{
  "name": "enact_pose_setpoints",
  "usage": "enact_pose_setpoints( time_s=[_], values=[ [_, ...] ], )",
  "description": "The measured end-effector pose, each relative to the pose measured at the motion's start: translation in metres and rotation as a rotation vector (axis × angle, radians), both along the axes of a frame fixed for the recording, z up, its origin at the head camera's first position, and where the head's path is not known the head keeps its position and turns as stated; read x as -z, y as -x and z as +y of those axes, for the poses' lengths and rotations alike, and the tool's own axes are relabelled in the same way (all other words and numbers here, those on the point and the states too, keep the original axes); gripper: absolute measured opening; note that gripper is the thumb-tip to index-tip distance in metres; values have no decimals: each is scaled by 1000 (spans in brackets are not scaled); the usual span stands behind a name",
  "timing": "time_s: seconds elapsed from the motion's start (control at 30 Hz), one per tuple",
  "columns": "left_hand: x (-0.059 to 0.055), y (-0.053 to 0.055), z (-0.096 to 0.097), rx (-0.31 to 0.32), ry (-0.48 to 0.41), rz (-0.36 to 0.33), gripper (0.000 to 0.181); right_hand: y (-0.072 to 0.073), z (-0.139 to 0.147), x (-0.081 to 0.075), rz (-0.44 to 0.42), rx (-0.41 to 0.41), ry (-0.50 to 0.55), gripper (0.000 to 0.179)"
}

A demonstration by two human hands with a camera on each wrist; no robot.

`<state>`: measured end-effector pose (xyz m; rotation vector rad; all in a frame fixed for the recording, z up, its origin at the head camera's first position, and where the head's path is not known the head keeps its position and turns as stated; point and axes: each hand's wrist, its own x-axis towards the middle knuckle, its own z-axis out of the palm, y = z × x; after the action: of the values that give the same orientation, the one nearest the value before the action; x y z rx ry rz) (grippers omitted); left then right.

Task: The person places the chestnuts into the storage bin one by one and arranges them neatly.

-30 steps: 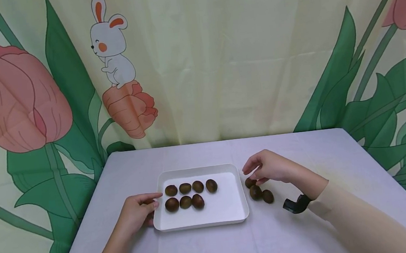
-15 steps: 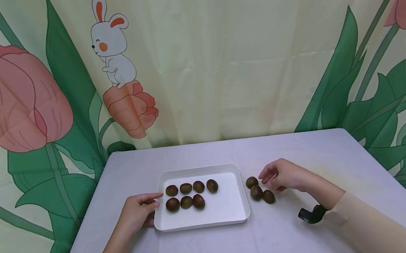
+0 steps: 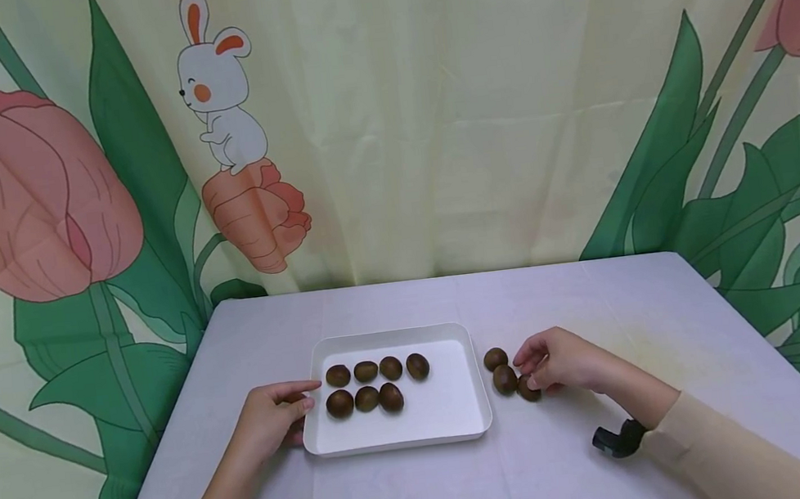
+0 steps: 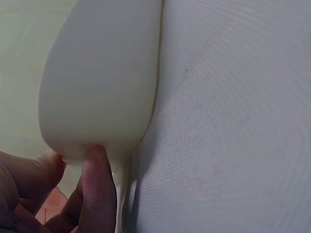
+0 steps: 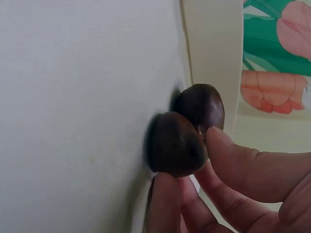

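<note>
Several small, round, dark brown fruits (image 3: 391, 398) lie in two rows in a shallow white tray (image 3: 449, 417) in the head view. My left hand (image 3: 269, 419) grips the tray's left edge, index finger over the rim and thumb (image 4: 97, 170) against the outer wall. Right of the tray, three similar fruits sit close together on the table. My right hand (image 3: 561, 359) is at the nearest, rightmost dark brown fruit (image 5: 172, 145), pinching it between thumb and fingertips. The back fruit (image 3: 496, 359) and the middle fruit (image 3: 505, 380) stay outside the fingers.
A white cloth covers the table (image 3: 398, 497). Behind it hangs a curtain (image 3: 414, 116) printed with tulips and a rabbit on a carrot. Each wrist wears a black camera piece, such as the right one (image 3: 620, 438).
My right hand has drawn back from the rearmost loose fruit and come down onto the nearest, rightmost one. The left hand and the tray stay where they were.
</note>
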<state>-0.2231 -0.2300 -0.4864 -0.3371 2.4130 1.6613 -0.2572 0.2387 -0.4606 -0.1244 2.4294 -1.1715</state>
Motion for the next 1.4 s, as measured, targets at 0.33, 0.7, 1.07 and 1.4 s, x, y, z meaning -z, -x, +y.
enact_pose_setpoints(
  time_s=[0.33, 0.7, 1.07, 1.4],
  values=[
    [0, 0, -1, -3, -8, -3, 32, -4, -2, 4, 82, -31, -44, 26],
    [0, -1, -1, -7, -2, 3, 33, -4, 4, -2, 97, -3, -58, 23],
    [-1, -1, -1, -3, 9, 9, 32, 1, 14, -9, 80, 10, 4, 18],
    [0, 0, -1, -4, 12, -2, 32, 9, 8, -27, 111, 23, 4, 17]
  ],
)
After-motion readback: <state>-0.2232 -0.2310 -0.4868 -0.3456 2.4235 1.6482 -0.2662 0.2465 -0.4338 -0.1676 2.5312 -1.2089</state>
